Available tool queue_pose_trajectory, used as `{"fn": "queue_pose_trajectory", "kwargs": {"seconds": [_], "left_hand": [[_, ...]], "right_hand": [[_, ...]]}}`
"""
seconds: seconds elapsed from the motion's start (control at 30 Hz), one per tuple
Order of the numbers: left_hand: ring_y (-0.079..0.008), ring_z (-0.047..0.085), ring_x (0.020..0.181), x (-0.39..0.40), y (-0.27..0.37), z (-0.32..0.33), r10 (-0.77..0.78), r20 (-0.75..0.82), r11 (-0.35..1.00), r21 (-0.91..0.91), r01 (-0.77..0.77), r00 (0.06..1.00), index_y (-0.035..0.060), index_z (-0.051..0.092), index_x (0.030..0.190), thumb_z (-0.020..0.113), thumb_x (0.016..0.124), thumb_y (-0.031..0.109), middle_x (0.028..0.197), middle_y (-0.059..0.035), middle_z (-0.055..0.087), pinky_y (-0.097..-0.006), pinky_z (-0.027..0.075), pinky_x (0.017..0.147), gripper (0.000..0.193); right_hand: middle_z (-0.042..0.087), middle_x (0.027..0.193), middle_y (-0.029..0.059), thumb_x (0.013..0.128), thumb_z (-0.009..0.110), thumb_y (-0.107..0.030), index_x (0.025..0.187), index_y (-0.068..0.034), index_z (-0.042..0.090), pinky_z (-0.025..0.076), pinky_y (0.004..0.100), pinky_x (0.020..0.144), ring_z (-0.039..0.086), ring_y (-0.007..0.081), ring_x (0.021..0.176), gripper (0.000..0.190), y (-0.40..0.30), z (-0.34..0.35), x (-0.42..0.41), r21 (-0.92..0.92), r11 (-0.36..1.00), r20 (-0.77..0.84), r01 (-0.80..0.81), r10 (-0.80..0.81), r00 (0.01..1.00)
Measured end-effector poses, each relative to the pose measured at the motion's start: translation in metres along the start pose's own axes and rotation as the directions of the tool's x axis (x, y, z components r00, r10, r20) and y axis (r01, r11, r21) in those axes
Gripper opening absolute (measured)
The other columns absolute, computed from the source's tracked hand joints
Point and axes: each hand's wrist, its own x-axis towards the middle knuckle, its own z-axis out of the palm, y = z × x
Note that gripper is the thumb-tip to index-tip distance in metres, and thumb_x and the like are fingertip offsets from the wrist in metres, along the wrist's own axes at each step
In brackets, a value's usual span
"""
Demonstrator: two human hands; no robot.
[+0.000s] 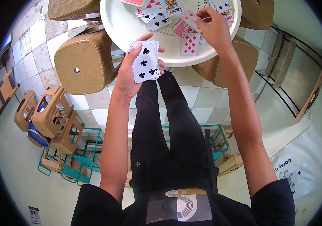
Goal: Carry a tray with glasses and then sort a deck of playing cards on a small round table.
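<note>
My left hand (131,66) holds a stack of playing cards (146,63) face up near the front rim of a round white plastic table (175,60), a five of clubs on top. Over the table's right part, my right hand (210,26) grips a blurred red-suited card (192,19) at its edge. Below it lies the eight of diamonds (189,44), beside a face-down red-backed card (179,28) and partly covered face cards. Overlapping face-up cards (159,21) spread at the table's back left, and others (222,7) at the back right. A red-backed pile (134,2) touches the picture's top edge.
Woven-pattern brown plastic stools (79,62) stand around the table, one close at left and another (240,62) at right. Stacked stools (50,113) and teal metal frames (84,161) are behind at left. A black-framed wooden piece (310,87) is at right.
</note>
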Motion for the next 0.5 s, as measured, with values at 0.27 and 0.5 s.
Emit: {"fn": "queue_pose_trajectory", "kwargs": {"seconds": [0.27,0.5], "left_hand": [[-0.0243,0.069,0.092,0.002,-0.008,-0.002,0.010,-0.015,1.000,-0.026,-0.011,1.000,0.0055,0.036,0.149,0.053,0.100,0.037,0.119,-0.0187,0.063,-0.0391,0.062,0.074,0.061],[-0.0259,0.066,0.104,0.007,-0.016,0.001,0.024,-0.109,0.999,0.037,-0.020,0.994,0.0089,0.038,0.149,0.059,0.098,0.026,0.125,-0.0137,0.061,-0.0430,0.059,0.084,0.058]], "right_hand": [[0.068,0.092,0.0038,0.087,0.080,-0.017,0.106,-0.001,0.067,0.052,0.0247,0.073,0.064,0.0087,0.085,0.028,-0.051,-0.003,-0.064,0.599,0.794,0.012,-0.108,0.126,0.992],[0.069,0.083,0.0016,0.086,0.079,-0.014,0.092,-0.004,0.071,0.045,0.0237,0.063,0.063,0.0063,0.075,0.015,-0.071,0.046,-0.111,0.294,0.955,0.080,0.034,-0.060,0.995]]}}
